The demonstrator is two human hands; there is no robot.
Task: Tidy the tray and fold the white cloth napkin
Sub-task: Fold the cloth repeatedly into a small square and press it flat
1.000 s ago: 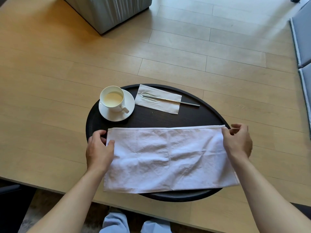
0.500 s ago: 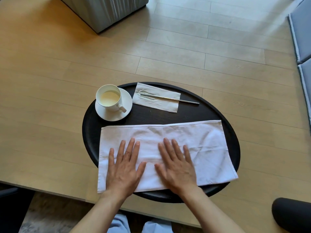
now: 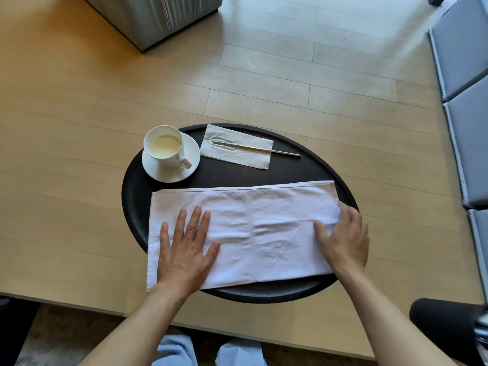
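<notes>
The white cloth napkin (image 3: 264,228), folded into a long band, lies across the near half of the round black tray (image 3: 132,180). My left hand (image 3: 184,254) presses flat on its left part, fingers apart. My right hand (image 3: 346,241) lies on its right end with the thumb spread on the cloth and the fingers over the right edge, hiding the near right corner. At the tray's back stand a white cup (image 3: 163,146) of pale liquid on a saucer (image 3: 184,173) and a paper napkin (image 3: 237,151) with a thin metal utensil (image 3: 280,151) on it.
The tray sits near the front edge of a light wooden table (image 3: 66,154). A grey upholstered block (image 3: 158,17) is at the far left, and grey-blue cushions (image 3: 467,101) run along the right. A black rounded object (image 3: 443,326) is at the lower right.
A second ago both hands held the band's two ends, then lay flat side by side at its middle. Now the right hand has slid out to the right end and the left hand slightly left.
</notes>
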